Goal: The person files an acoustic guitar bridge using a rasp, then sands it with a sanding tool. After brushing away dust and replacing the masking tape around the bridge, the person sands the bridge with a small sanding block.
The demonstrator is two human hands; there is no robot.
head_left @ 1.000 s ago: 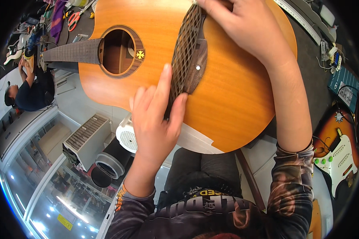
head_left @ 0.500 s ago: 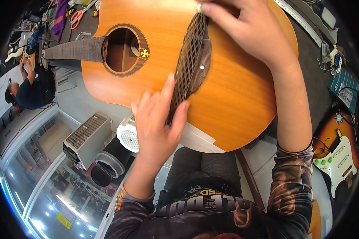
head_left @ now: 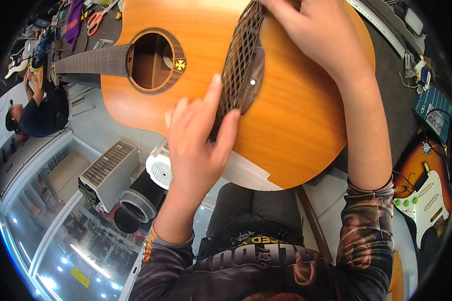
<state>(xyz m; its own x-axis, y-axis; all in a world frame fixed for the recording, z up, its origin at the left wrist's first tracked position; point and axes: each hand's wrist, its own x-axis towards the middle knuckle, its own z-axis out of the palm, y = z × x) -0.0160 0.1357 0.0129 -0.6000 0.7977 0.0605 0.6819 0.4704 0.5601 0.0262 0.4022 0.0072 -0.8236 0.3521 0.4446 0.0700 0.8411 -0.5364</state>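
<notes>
An orange-topped acoustic guitar (head_left: 301, 130) lies in front of me, with no strings visible over its soundhole. A long, dark lattice-patterned tool (head_left: 238, 55) runs along its dark wooden bridge (head_left: 253, 93), which carries a white dot. My left hand (head_left: 196, 140) grips the tool's lower end, index finger stretched beside it and thumb pressed at its edge. My right hand (head_left: 314, 37) is closed on the upper end, fingertips partly cut off at the frame's top. A pale strip (head_left: 248, 173) sits on the guitar's lower edge.
A sunburst electric guitar (head_left: 424, 200) lies right, below a teal box (head_left: 432, 113). A cluttered bench with orange-handled scissors (head_left: 94, 22) is upper left; a person (head_left: 42, 115) works there. A white perforated appliance (head_left: 158, 168) and slatted box (head_left: 110, 170) are below the guitar.
Both hands and the lattice tool shifted a little toward me, then back up and away along the bridge. The guitar moved slightly with them.
</notes>
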